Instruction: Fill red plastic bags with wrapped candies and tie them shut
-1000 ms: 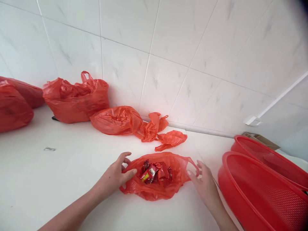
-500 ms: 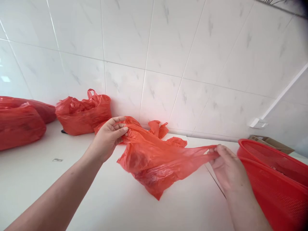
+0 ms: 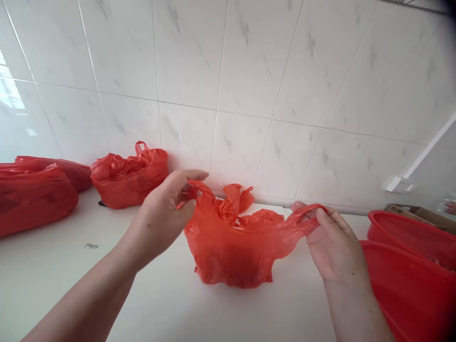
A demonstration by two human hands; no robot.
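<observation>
A thin red plastic bag [image 3: 231, 256] hangs upright between my two hands, just over or touching the white table. Its contents show only as a dark mass through the film. My left hand [image 3: 171, 204] holds the bag's left handle near the top, thumb and fingers closed round it. On the other side, my right hand [image 3: 329, 237] grips the right handle, stretched out sideways and bunched between thumb and fingers. Behind the bag lie a knotted red bag [image 3: 235, 199] and a crumpled red bag [image 3: 265, 216], both partly covered by it.
Full red bags [image 3: 130, 183] stand along the tiled wall at left, with larger red bags [image 3: 35, 199] beyond. Red plastic baskets [image 3: 409, 280] crowd the right side, a cardboard box [image 3: 420, 216] behind them. A small scrap [image 3: 91, 246] lies on the white table [image 3: 149, 304].
Both hands have taken the handles and raised them, so the bag now stands tall and the wrapped sweets seen inside earlier are hidden. The view has tilted up slightly.
</observation>
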